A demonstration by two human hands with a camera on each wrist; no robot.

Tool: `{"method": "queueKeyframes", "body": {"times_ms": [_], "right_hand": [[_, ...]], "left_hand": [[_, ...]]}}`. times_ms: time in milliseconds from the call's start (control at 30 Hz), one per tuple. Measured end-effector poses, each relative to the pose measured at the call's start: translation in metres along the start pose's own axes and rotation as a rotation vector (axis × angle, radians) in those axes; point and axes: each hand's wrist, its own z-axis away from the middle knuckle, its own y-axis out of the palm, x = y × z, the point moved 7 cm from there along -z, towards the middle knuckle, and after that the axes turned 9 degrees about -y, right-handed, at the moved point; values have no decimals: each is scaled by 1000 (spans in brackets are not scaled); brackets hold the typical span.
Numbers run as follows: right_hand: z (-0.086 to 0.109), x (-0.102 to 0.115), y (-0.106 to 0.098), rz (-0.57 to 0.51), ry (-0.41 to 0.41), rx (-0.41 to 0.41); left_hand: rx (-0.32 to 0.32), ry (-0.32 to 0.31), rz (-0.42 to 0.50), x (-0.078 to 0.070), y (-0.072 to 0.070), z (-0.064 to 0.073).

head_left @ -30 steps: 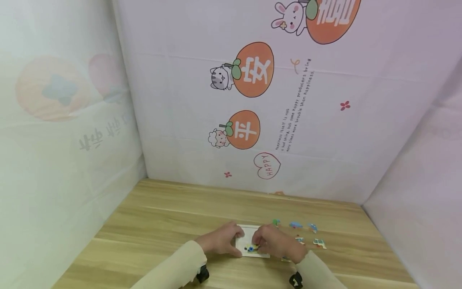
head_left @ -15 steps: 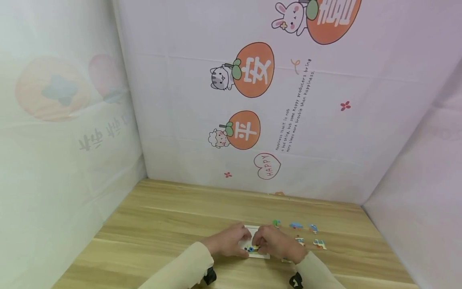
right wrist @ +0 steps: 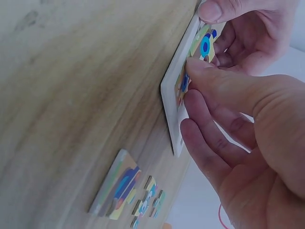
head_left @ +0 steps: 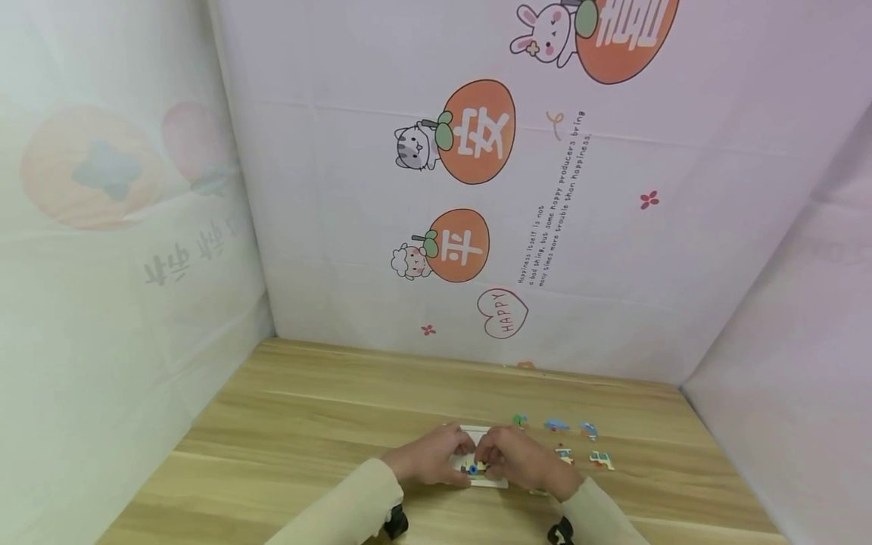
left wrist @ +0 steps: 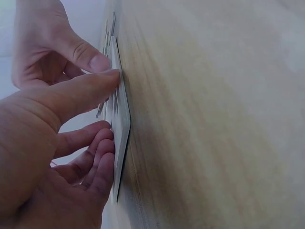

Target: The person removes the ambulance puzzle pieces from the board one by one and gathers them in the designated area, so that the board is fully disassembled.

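Observation:
A white puzzle tray point(head_left: 500, 483) lies on the wooden table under both hands. Inside its near edge sit printed jigsaw pieces, one bearing a blue wheel ring point(right wrist: 205, 45). My right hand point(head_left: 518, 458) pinches a jigsaw piece point(right wrist: 185, 82) low over the tray with thumb and index finger; its other fingers curl beside the rim. The left hand point(head_left: 429, 454) rests on the tray's left part, thumb at the near edge close to the wheel piece, loosely bent fingertips on the tray's face. In the head view the fingers hide much of the tray.
Several loose jigsaw pieces lie right of the tray, among them a vehicle piece point(head_left: 602, 459), a blue piece point(head_left: 557, 425) and a green one point(head_left: 520, 419). Another piece point(right wrist: 116, 186) lies by the tray's right side. White printed cloth point(head_left: 381, 303) walls the table's back and sides.
My left hand has shifted right, from the tray's left edge further over its face, its thumb now near the wheel piece. The right hand has stayed nearly in place.

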Motion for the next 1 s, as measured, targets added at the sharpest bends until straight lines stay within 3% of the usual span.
{"method": "queueKeyframes", "body": {"times_ms": [233, 567, 800, 1000], "right_hand": [[-2, -5, 0, -126, 37, -7], [3, -5, -21, -136, 42, -31], [26, -5, -44, -116, 27, -85], [57, -17, -64, -38, 81, -133]], "left_hand": [[5, -2, 3, 0, 1, 0], [29, -27, 11, 1, 2, 1], [6, -14, -8, -3, 0, 2], [11, -34, 3, -1, 0, 2]]}}
